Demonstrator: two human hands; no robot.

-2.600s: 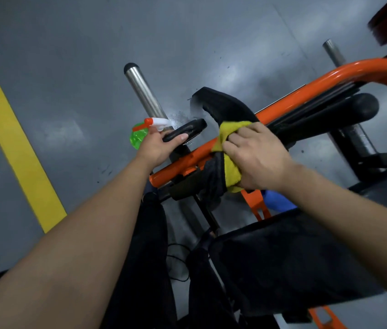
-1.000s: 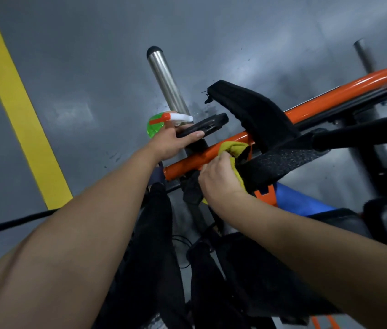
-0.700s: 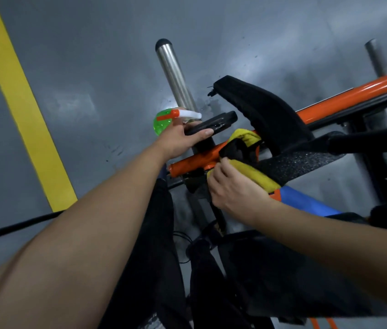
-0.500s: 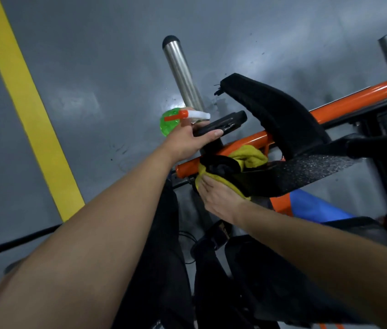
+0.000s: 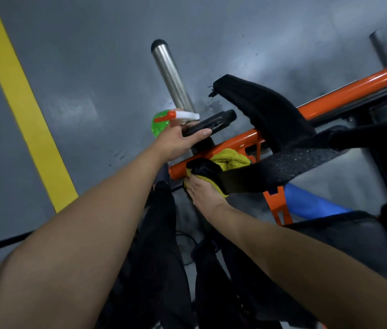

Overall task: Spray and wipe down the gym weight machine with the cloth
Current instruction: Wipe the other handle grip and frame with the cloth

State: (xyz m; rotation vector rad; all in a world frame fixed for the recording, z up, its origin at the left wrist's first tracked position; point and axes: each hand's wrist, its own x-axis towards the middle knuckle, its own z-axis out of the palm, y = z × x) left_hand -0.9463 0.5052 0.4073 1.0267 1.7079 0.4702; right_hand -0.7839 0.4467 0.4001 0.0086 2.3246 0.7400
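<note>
Grey floor [image 5: 92, 67] wide open at left, yellow line [image 5: 21, 110] crossing it; left hand [image 5: 175, 143] curled round green spray bottle [image 5: 160, 124], touching black handle [image 5: 211, 123]; right hand [image 5: 203, 193] grips yellow cloth [image 5: 230, 157] at orange bar [image 5: 211, 155] end, under black pad [image 5: 263, 110].

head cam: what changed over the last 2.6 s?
The right hand carried the yellow cloth from the top of the orange bar down beneath it, onto the black arm end, palm up. Unchanged: left hand holds the spray bottle at the black handle.
</note>
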